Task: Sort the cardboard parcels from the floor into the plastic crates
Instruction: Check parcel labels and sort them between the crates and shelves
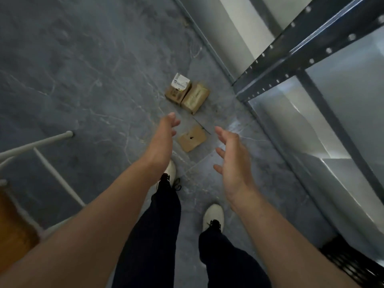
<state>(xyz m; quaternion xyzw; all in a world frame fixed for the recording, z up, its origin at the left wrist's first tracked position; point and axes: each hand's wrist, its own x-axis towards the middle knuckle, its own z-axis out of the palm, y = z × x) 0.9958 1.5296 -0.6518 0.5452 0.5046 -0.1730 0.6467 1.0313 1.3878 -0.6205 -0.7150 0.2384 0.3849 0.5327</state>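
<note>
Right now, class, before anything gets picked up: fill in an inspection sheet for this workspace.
Surface: grey marbled floor.
Job's things: labelled parcel touching plain parcel; flat parcel apart, nearer the feet; black latticed edge at bottom right, possibly a crate.
Clutter: nothing seen.
Hands: left hand and right hand open, empty, held out either side of the flat parcel.
Cables: nothing seen.
Surroundings: metal rack on the right; white frame legs on the left.

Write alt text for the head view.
The left hand and right hand, open and empty, reach toward three cardboard parcels on the floor: a flat parcel nearest, a labelled parcel and a plain parcel side by side beyond.
</note>
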